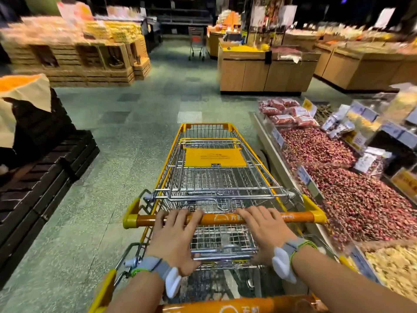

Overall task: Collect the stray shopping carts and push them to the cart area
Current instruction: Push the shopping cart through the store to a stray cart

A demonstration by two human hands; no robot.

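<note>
A yellow-framed wire shopping cart (212, 163) stands in front of me in the aisle. Behind it a second cart is nested, its orange handle (243, 307) at the bottom edge of the head view. My left hand (174, 237) and my right hand (265, 231) both rest over the front cart's orange handle bar (216, 219), fingers curled on it. Each wrist wears a grey band. Far down the aisle a lone stray cart (196, 42) stands beside a wooden counter.
A bulk bin display of dried red goods (352, 188) runs close along the cart's right side. Dark crates (40, 168) line the left. Wooden counters (264, 71) and crate stands (90, 62) flank the green tiled floor (135, 123) ahead.
</note>
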